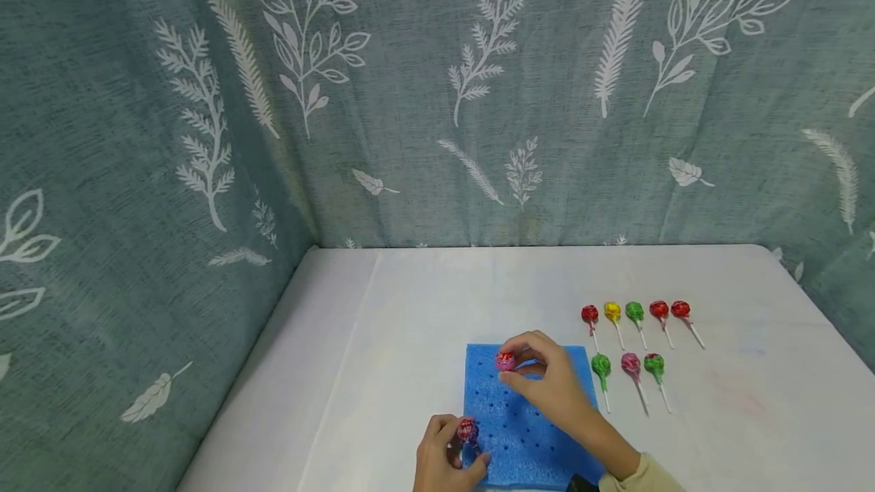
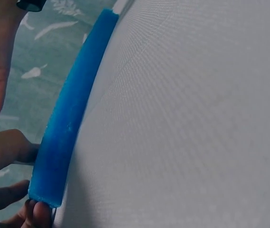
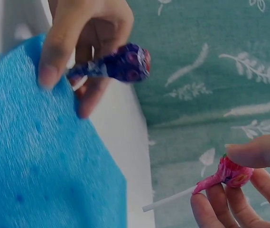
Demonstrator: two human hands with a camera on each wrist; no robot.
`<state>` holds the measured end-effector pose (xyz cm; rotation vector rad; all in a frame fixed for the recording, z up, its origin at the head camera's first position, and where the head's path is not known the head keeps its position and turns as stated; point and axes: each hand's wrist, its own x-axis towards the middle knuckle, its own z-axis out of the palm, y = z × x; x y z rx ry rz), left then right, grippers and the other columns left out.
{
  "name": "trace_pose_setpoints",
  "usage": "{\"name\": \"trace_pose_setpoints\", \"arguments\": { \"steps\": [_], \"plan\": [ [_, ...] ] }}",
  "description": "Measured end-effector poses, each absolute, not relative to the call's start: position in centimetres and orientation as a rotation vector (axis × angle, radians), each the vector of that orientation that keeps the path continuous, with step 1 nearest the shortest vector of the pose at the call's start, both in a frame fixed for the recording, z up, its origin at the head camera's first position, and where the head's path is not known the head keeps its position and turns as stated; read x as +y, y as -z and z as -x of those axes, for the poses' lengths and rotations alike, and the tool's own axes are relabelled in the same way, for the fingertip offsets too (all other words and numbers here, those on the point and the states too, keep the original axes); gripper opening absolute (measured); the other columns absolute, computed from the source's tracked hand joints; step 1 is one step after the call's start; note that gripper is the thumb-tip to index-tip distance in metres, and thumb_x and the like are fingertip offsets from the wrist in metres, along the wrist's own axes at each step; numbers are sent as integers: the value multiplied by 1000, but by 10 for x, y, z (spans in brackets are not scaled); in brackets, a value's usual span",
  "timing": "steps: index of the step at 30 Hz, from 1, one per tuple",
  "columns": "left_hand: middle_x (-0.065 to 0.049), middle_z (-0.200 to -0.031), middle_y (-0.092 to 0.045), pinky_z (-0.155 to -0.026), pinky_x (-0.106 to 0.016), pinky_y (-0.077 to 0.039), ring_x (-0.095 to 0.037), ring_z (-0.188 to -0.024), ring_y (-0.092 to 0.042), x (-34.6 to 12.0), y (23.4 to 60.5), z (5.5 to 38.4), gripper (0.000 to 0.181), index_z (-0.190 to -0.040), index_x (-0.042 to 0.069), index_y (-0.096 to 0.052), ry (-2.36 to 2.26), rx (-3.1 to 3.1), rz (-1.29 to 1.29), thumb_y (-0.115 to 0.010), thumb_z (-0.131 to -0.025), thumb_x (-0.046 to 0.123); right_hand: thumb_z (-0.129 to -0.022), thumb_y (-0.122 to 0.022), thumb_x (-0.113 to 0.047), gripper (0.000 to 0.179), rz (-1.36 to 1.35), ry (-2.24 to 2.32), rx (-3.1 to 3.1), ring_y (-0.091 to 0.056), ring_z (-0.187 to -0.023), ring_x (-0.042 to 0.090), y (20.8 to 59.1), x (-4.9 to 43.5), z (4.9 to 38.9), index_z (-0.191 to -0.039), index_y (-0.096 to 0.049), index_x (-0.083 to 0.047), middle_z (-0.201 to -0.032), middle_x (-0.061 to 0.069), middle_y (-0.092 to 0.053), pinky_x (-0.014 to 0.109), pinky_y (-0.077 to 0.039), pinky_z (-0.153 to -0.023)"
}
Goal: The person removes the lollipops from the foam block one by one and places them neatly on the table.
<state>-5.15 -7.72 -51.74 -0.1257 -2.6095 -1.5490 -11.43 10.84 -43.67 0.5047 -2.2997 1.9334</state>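
Observation:
A blue foam block [image 1: 533, 469] with rows of small holes lies on the white table. My left hand [image 1: 447, 454] grips its near left corner, thumb on the top face and fingers at the edge. Between that thumb and the fingers a purple-and-red lollipop [image 3: 127, 64] stands up from the foam; the lower end of its stick is hidden. Above the far part of the block, my right hand [image 1: 547, 378] pinches a pink-and-red lollipop [image 3: 232, 173] by its wrapped head. Its white stick points free of the foam in the right wrist view.
Right of the block, several wrapped lollipops lie in two rows, among them a yellow one [image 1: 612, 313], a green one [image 1: 601, 367] and a pink one [image 1: 631, 364]. The white table [image 1: 383, 310] meets a green leaf-patterned curtain [image 1: 410, 97] at the back and left.

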Motion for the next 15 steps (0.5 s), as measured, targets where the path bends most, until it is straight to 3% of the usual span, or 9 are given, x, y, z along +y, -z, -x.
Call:
{"name": "trace_pose_setpoints", "arguments": {
  "steps": [15],
  "plan": [
    [-1, -92, -45, -50, -20, -40, -1, -57, -39, -77, 514, 53, 41, -104, 1, -68, 1600, -2648, 105, -81, -67, 15, -78, -75, -4, 30, -374, -1750, -2354, -62, -89, 19, 423, 148, 120, -106, -64, -5, -100, 6, -61, 22, -51, -76]
  ]
}}
